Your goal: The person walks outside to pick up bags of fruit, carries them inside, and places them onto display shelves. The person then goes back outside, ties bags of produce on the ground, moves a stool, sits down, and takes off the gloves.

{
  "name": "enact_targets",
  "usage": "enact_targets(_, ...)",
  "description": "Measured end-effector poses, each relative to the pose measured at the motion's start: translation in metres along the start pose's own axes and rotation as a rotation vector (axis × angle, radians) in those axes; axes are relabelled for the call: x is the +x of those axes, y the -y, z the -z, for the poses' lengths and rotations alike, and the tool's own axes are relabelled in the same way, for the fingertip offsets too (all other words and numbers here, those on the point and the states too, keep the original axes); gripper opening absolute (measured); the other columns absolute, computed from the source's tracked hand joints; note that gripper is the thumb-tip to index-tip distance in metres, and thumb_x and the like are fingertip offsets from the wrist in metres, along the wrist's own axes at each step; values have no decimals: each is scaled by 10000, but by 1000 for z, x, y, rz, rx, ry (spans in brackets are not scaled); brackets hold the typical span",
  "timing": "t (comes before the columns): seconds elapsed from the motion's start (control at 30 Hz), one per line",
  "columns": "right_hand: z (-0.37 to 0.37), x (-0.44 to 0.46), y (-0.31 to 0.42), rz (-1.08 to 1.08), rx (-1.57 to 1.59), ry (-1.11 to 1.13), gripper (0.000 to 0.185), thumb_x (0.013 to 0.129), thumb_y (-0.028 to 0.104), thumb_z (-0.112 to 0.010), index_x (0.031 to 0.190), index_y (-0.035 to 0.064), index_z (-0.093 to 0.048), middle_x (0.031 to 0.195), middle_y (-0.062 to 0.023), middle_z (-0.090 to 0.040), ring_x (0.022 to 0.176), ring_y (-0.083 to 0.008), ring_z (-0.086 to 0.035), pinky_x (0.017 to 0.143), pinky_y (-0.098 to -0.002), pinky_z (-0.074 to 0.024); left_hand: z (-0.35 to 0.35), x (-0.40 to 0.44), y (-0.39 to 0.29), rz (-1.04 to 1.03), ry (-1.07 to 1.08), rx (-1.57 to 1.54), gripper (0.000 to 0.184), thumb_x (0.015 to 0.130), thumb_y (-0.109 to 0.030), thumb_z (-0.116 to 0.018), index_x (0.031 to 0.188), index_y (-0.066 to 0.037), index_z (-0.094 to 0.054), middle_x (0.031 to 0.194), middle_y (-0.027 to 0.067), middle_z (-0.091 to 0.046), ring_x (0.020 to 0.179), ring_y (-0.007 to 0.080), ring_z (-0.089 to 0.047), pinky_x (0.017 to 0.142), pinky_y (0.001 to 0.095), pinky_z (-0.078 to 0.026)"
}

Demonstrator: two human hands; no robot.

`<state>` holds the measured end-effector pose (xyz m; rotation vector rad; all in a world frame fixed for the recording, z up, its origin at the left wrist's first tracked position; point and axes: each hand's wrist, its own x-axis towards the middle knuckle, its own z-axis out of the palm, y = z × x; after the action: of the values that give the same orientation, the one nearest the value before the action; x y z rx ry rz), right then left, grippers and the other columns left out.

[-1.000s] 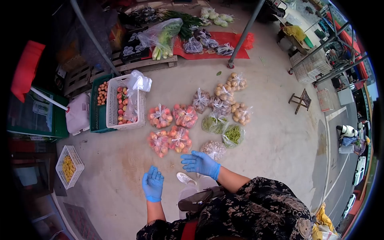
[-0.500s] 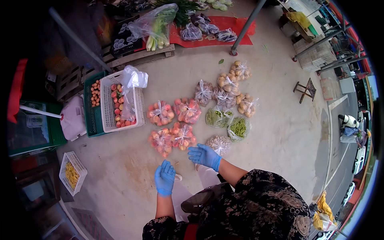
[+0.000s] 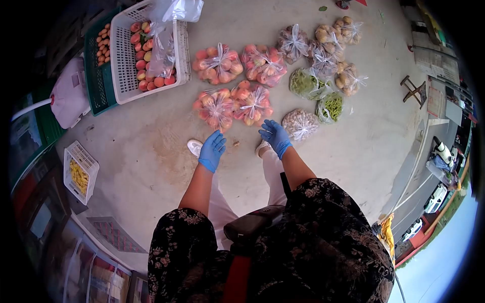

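Note:
My left hand (image 3: 212, 150), in a blue glove, hangs with its fingers stretched out and holds nothing. Just in front of it is a tied plastic bag of peaches (image 3: 215, 109) on the concrete floor. My right hand (image 3: 276, 137), gloved too, is open, its fingers pointing inward. A second peach bag (image 3: 252, 103) and a knotted bag of small pale produce (image 3: 301, 124) are the things nearest to it. More peach bags (image 3: 217, 64) lie behind. Off to the right rest bags of green vegetables (image 3: 330, 107) and bags of what look like potatoes (image 3: 348, 78).
At the left, a white crate (image 3: 124, 86) of loose peaches overlaps a green crate (image 3: 103, 91). Nearby stand a pale pink container (image 3: 69, 93) and a small white basket (image 3: 86, 161) with yellow contents. A folding stool (image 3: 414, 92) stands at the right.
The view has tilted down, so the bags and crates appear higher. My hands have levelled out in front of me, the right one turning its fingers more forward; neither has taken hold of anything.

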<state>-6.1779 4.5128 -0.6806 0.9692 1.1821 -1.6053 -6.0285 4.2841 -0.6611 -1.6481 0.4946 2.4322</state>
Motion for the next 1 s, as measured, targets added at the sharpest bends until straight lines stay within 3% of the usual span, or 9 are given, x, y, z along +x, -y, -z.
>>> enact_targets(0.17, -2, 102, -49, 32, -304, -274, 414, 846, 252, -580, 1208, 66, -506, 1121, -84, -570, 796, -224, -636, 578, -289, -485, 40, 113, 27, -170, -156, 565, 418, 798, -265, -615, 1180, -112, -540, 1155, 62, -560, 1067, 207, -512, 873, 332, -404)
enact_targets(0.3, 7, 169, -68, 119, -413, -282, 471, 807, 297, -631, 1178, 26, -527, 1122, -116, -571, 889, -246, -612, 685, -332, -489, 70, 207, 42, -534, -266, 1276, 524, 740, -273, -655, 1203, -76, -509, 1244, 117, -501, 1153, 292, -460, 960, 359, -370)
enact_targets(0.37, 28, 213, -84, 534, -1000, -467, 518, 766, 289, -656, 1186, 27, -503, 1094, -151, -558, 922, -292, -582, 749, -367, -481, 77, 238, 45, -640, -374, 1527, 591, 710, -290, -674, 1225, -70, -484, 1291, 136, -453, 1187, 318, -427, 981, 375, -358)
enact_targets(0.43, 35, 235, -82, 793, -1304, -486, 651, 681, 288, -711, 1213, 9, -459, 1121, -210, -491, 1014, -365, -513, 844, -395, -455, 70, 253, 42, -709, -484, 1637, 651, 682, -309, -692, 1243, -72, -462, 1338, 144, -397, 1217, 329, -392, 984, 399, -354)
enact_targets(0.53, 20, 251, -72, 653, -1478, -487, 747, 653, 302, -745, 1257, 15, -411, 1154, -197, -447, 1018, -354, -516, 832, -393, -464, 67, 275, 41, -606, -604, 1731, 712, 670, -369, -699, 1250, -48, -439, 1393, 129, -314, 1265, 318, -326, 992, 421, -334)
enact_targets(0.63, 9, 262, -68, 583, -1516, -553, 682, 621, 317, -769, 1145, 20, -449, 1128, -187, -449, 991, -347, -518, 814, -401, -463, 63, 287, 44, -571, -752, 1741, 745, 651, -436, -704, 1217, -22, -455, 1397, 112, -290, 1277, 311, -295, 978, 438, -333)
enact_targets(0.73, 7, 269, -71, 578, -1604, -598, 519, 665, 275, -731, 1046, 31, -475, 1085, -189, -478, 943, -358, -541, 776, -417, -473, 61, 293, 42, -636, -817, 1811, 722, 646, -481, -698, 1150, -5, -494, 1320, 123, -388, 1222, 326, -363, 954, 440, -344)
enact_targets(0.93, 28, 289, -62, 522, -1654, -569, 282, 740, 198, -632, 936, 35, -510, 915, -220, -590, 801, -375, -601, 713, -446, -488, 61, 309, 19, -470, -681, 1791, 502, 676, -498, -650, 886, -42, -629, 875, 158, -644, 808, 330, -625, 731, 410, -493)
enact_targets(1.0, 29, 285, -61, 431, -1619, -588, 220, 748, 177, -607, 894, 34, -525, 849, -234, -611, 782, -378, -607, 708, -449, -482, 60, 308, 26, -491, -713, 1669, 410, 674, -408, -665, 854, -43, -617, 839, 163, -642, 770, 336, -627, 697, 412, -497)
